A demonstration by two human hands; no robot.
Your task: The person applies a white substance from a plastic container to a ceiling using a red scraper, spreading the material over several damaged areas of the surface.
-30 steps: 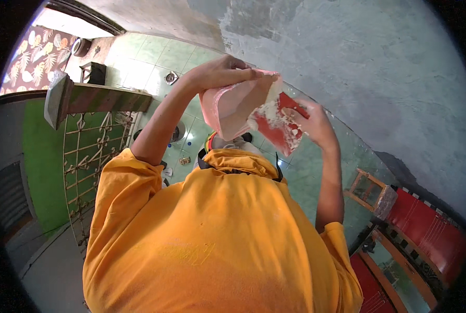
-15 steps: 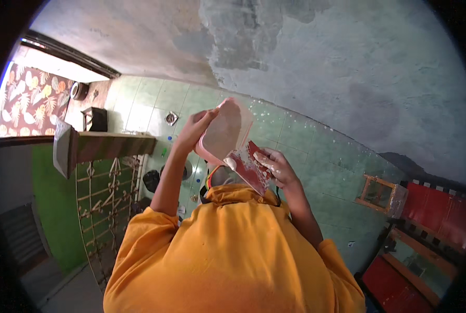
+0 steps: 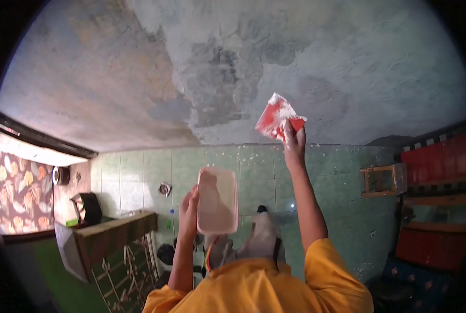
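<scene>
My left hand (image 3: 190, 208) grips the left side of a pinkish rectangular plastic tub (image 3: 236, 203), which is held out over the floor in front of me. Inside the tub is a smooth pale and grey-brown layer. Raised ahead on the right, my right hand (image 3: 294, 142) is closed on a red flat spreader (image 3: 267, 121) smeared with white putty. The spreader is in front of the wall (image 3: 347, 68); whether it touches the surface I cannot tell. Darker grey patches and pale coating cover this wall unevenly.
White splatters dot the green tiled floor (image 3: 259, 161) along the wall's foot. At left are a wooden-topped partition (image 3: 120, 229), a metal lattice and a black stool (image 3: 88, 207). A small wooden frame (image 3: 377, 181) and red furniture (image 3: 436, 161) stand at right.
The right hand has carried the spreader from beside the tub up and forward toward the wall. My left hand has lowered the tub toward my body, and the view has turned.
</scene>
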